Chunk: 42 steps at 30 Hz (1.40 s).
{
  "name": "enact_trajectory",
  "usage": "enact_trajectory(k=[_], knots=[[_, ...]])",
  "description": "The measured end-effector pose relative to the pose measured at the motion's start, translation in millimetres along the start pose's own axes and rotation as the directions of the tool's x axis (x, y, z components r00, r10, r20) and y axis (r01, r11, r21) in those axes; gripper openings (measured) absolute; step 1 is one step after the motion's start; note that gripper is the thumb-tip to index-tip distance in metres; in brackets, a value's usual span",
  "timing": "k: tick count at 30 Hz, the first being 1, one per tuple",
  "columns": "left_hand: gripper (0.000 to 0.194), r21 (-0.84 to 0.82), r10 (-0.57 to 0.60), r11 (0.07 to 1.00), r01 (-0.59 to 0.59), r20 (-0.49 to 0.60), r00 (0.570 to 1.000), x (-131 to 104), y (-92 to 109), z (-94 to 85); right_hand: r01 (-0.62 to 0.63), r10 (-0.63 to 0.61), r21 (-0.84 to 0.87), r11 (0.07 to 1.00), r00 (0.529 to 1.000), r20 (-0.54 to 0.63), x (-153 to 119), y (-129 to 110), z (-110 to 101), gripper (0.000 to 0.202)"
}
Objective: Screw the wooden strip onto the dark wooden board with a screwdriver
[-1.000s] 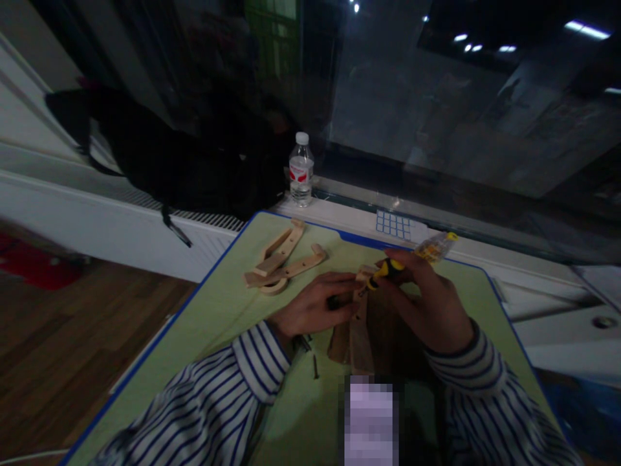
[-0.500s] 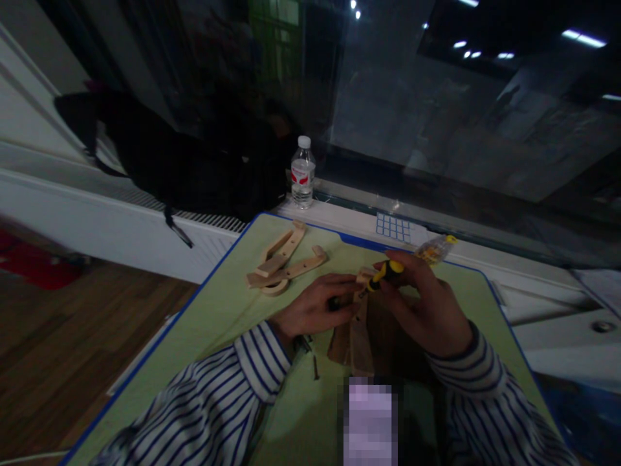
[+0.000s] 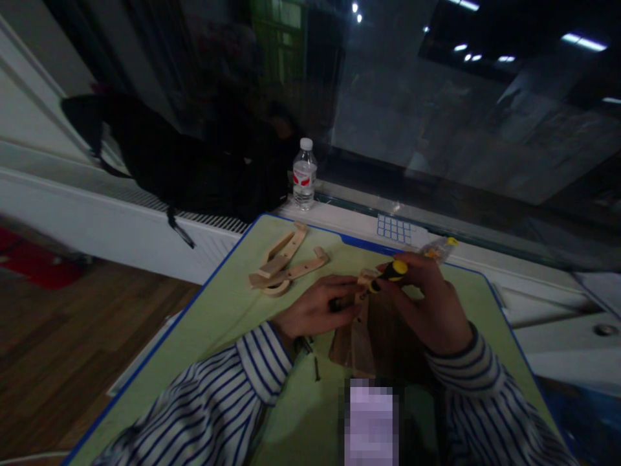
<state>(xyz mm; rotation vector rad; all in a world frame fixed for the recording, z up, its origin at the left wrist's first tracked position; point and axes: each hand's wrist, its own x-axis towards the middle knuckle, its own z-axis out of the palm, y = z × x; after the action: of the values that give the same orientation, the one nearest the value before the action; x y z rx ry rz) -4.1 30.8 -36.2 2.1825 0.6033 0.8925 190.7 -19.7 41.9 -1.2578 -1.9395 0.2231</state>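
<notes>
My right hand (image 3: 434, 307) is closed in a grip around a short yellow-and-black screwdriver (image 3: 398, 268). Its tip points down and left at the upper part of a pale wooden hook (image 3: 363, 353), where a screw hole seems to be. That hook lies along a darker brown wooden block (image 3: 341, 346). From the left, my left hand (image 3: 317, 305) presses its fingers against the hook and steadies it; some fingertips are hidden. A dark screw (image 3: 317, 369) lies on the table just below the left wrist, beside more screws (image 3: 305, 344).
Several loose wooden hook pieces (image 3: 291, 262) lie at the table's far left. Behind the right hand is a clear bag with a yellow top (image 3: 439, 249). A water bottle (image 3: 304, 176) and a black backpack (image 3: 194, 162) rest on the sill. A blurred patch covers the table's near middle.
The right hand has turned slightly around the screwdriver, and its handle has shifted a little to the right. The left hand stays on the wooden hook.
</notes>
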Motion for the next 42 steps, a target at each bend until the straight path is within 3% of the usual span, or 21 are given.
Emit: enact_trajectory(k=[10,15,26,30,37,42], knots=[[0.035,0.008,0.011,1.000,-0.011,-0.020,1.000,-0.2,0.4,0.3,0.021,-0.019,-0.019,1.000,0.997,0.078,-0.8,-3.5,-3.9,0.050],[0.035,0.002,-0.003,1.000,0.003,0.001,1.000,-1.0,-4.8,2.2,0.093,-0.090,-0.069,0.993,0.995,0.052,1.0,-2.9,-3.3,0.041],[0.036,-0.004,0.010,1.000,-0.010,-0.003,1.000,0.7,-0.4,-0.4,-0.020,0.019,0.070,0.997,1.000,0.006,-2.4,5.5,1.2,0.036],[0.037,-0.031,0.012,0.999,-0.012,0.014,1.000,1.1,-1.0,0.1,0.007,-0.007,0.038,0.999,1.000,-0.003,-1.5,5.1,1.0,0.042],[0.035,-0.028,-0.013,1.000,0.013,-0.011,1.000,-0.5,-1.8,1.1,0.076,-0.074,-0.016,0.997,0.992,0.101,-0.2,0.5,-4.2,0.046],[0.036,-0.009,-0.022,1.000,0.022,-0.001,1.000,-1.2,-3.6,1.3,0.074,-0.071,-0.030,0.997,0.995,0.076,-0.9,3.2,-2.5,0.045]])
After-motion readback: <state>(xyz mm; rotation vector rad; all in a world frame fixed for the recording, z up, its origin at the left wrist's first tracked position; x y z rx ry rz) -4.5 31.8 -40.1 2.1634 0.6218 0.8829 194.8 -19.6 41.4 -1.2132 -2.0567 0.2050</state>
